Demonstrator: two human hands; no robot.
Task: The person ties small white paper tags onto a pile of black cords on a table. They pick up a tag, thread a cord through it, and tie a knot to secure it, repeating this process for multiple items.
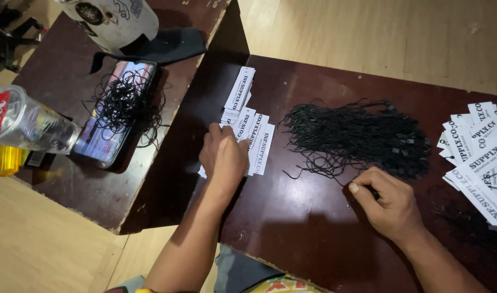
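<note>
My left hand (223, 154) rests palm down on a spread of white paper tags (257, 142) with black print, near the left edge of a dark red-brown table (292, 228). My right hand (387, 201) sits to the right, fingers pinched on a thin black string at the near edge of a big heap of black strings (357, 138). A second pile of white tags (482, 154) lies at the far right.
A second dark table (58, 179) stands to the left, carrying a phone (118, 111) with a tangle of black strings on it, a clear plastic bottle (29, 122), a yellow item (8, 160), a white helmet-like object (115, 21) and dark cloth. Pale wooden floor surrounds both tables.
</note>
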